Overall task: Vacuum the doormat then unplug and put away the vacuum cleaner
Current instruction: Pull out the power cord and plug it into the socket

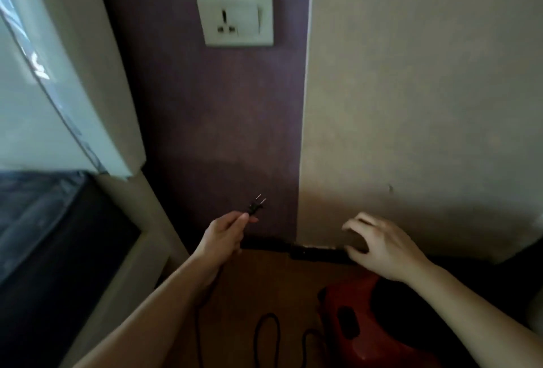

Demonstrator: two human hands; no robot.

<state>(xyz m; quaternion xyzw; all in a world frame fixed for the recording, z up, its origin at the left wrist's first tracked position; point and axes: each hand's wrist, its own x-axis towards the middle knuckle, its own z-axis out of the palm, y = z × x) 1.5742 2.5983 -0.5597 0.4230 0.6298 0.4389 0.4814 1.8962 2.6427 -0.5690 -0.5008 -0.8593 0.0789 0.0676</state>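
Below the wall socket (pixel 235 18), left hand (pixel 224 234) fingers pinch the black plug (pixel 256 208); right hand (pixel 380 245) fingers spread above the red vacuum cleaner (pixel 379 329).

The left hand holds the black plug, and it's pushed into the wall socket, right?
No. The left hand holds the black plug, but in the head view it is out of the wall socket, held below it.

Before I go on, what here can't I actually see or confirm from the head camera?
Doormat: outside the head view.
Vacuum cleaner: cut by the bottom edge, partly behind the right forearm.
Cord: leaves the bottom edge; its join to the vacuum is unseen.
Wall socket switch: too blurred to read.
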